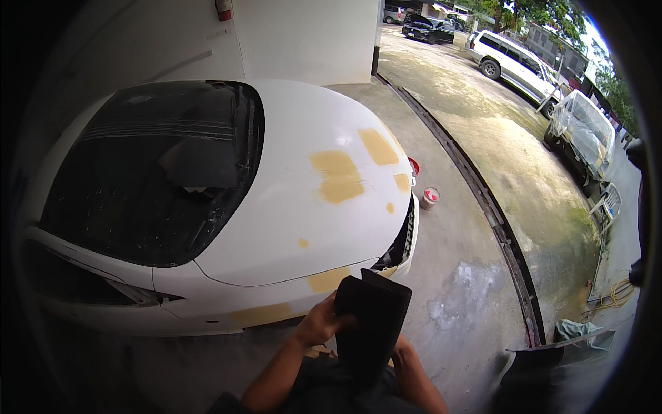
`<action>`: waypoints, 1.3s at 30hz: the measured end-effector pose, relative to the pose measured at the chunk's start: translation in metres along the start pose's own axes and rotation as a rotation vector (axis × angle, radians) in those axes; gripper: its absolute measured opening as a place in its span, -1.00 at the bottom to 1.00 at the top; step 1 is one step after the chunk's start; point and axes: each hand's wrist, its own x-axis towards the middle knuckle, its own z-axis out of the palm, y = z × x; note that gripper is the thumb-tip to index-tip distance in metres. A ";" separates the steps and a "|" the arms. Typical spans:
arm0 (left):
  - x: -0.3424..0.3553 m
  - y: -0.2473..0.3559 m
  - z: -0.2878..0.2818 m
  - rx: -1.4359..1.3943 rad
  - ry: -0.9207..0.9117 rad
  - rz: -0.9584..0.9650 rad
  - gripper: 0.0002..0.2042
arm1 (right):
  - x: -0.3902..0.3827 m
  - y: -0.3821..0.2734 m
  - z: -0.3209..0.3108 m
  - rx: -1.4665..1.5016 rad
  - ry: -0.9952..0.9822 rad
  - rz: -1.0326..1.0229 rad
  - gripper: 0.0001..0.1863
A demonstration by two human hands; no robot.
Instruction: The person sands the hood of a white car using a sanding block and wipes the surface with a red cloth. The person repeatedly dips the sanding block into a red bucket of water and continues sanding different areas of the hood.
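Note:
In front of my body a folded black sheet (376, 314), matte and stiff like sandpaper, stands nearly upright with its folded leaves slightly apart at the top. My left hand (322, 323) is closed on its left edge, thumb across the face. Low on the right side, my right hand (402, 350) holds it too, most of its fingers hidden behind the sheet. Just beyond is a white car (324, 241) with its hood (289, 172) down. Tan filler patches (338, 176) mark the hood, and more tan patches (329, 279) lie along the fender nearest my hands.
A small tub (429, 198) with red on top sits on the concrete floor by the car's front. A dark channel (476, 186) crosses the floor to the right. Farther out are a white SUV (514, 58), a plastic-wrapped vehicle (583, 131) and a coiled yellow hose (616, 295).

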 end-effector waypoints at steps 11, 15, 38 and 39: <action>0.005 -0.003 0.062 0.613 0.636 -0.193 -0.31 | -0.032 -0.020 0.079 -1.622 0.422 -0.755 -0.84; 0.009 -0.005 0.081 0.352 0.653 0.209 -0.52 | -0.030 -0.031 0.099 -1.678 0.256 -0.697 -0.68; 0.117 0.045 0.154 0.388 0.493 0.219 -0.54 | -0.013 -0.220 0.001 -0.697 -0.072 -0.426 -0.15; 0.118 0.049 0.155 0.435 0.501 0.238 -0.54 | -0.011 -0.219 0.001 -0.707 -0.100 -0.397 -0.14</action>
